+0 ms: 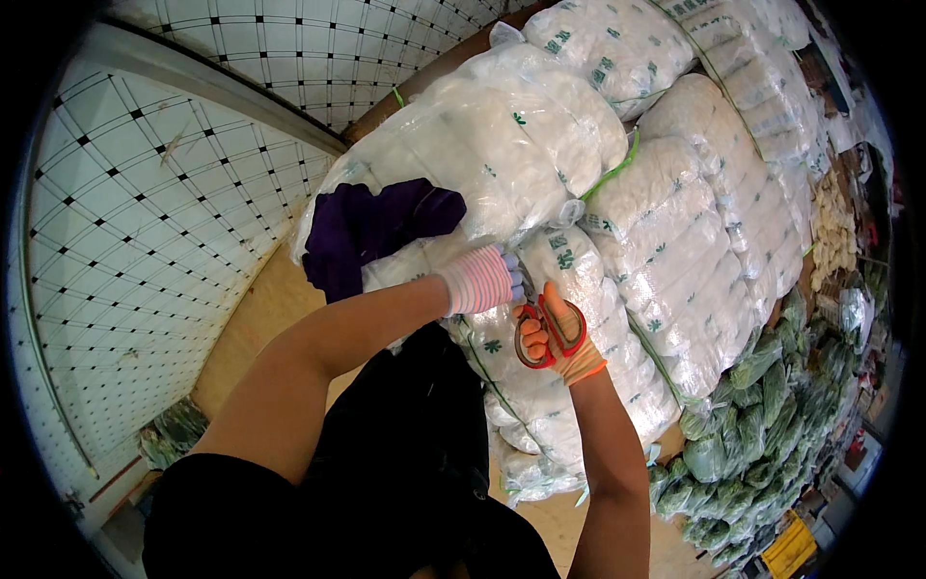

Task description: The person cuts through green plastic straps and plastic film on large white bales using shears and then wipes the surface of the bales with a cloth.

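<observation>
My right hand (pixel 569 352), in an orange glove, is closed around the red handles of a pair of scissors (pixel 581 328). The blades point up toward my left hand (pixel 482 280), which wears a pink-and-white striped glove with grey-blue fingertips. Its fingers are curled together over the near white bag; what they grip, if anything, is hidden. Beneath both hands lies that stuffed, clear-wrapped white bag (pixel 564 256), printed with green marks. A dark purple cloth (pixel 371 227) is draped over the bags to the left of my left hand.
More packed white bags (pixel 666 222) are piled ahead and to the right, bound with green straps (pixel 614 174). Many green plastic-wrapped bundles (pixel 752 434) lie at the right. A white tiled wall (pixel 145 203) stands at the left, and a yellow object (pixel 789 547) sits at the lower right.
</observation>
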Demonstrator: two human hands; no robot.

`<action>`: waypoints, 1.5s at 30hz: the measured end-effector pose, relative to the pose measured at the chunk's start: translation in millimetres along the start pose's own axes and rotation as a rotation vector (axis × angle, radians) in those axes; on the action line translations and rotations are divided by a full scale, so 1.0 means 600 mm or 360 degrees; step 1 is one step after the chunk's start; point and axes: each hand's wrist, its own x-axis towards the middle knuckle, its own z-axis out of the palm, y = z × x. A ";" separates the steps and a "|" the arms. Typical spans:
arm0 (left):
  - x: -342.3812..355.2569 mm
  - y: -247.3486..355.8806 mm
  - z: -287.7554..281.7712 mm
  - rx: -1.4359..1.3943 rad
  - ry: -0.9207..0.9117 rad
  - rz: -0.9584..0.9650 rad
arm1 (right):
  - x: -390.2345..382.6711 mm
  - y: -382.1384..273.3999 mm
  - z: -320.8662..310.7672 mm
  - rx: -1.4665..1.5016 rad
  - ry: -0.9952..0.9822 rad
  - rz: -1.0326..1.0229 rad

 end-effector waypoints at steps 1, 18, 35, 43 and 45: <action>0.001 0.002 -0.001 -0.0004 0.0001 0.0006 | 0.008 0.004 -0.017 0.0153 -0.0179 0.0072; -0.049 0.028 -0.015 -0.0195 0.0033 -0.0132 | -0.079 0.139 0.040 0.0357 -0.0055 -0.0711; 0.060 0.247 -0.056 -0.0730 -0.0664 0.0054 | -0.191 0.345 0.070 0.1425 0.0212 -0.1540; 0.005 0.243 0.078 -0.2809 -0.0554 -0.0425 | -0.088 0.271 0.090 0.1609 -0.0305 -0.1668; 0.006 0.245 0.101 -0.3307 -0.0619 -0.0540 | -0.071 0.249 0.091 0.1954 -0.0025 -0.1542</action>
